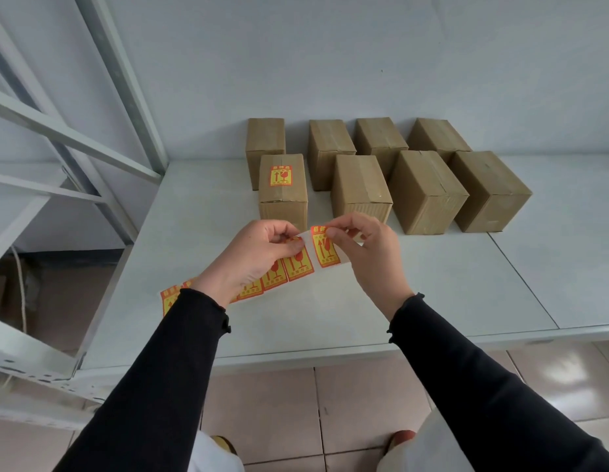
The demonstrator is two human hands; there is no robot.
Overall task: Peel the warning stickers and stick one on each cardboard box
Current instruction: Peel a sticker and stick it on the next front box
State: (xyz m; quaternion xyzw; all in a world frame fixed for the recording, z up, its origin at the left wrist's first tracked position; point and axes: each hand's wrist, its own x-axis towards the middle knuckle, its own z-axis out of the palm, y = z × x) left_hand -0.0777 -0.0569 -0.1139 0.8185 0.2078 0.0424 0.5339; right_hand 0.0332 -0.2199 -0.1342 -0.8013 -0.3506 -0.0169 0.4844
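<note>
Black-sleeved arms reach over the bench: left hand grips the sticker strip, right hand pinches its end sticker; unlabelled cardboard boxes stand just beyond.

Sticker on front-left box: orange-and-yellow label with up-arrow and wine-glass symbols; characters too small to read. Sticker strip: the same symbols on each label, with Chinese characters too blurred to read. No other markings legible.
</note>
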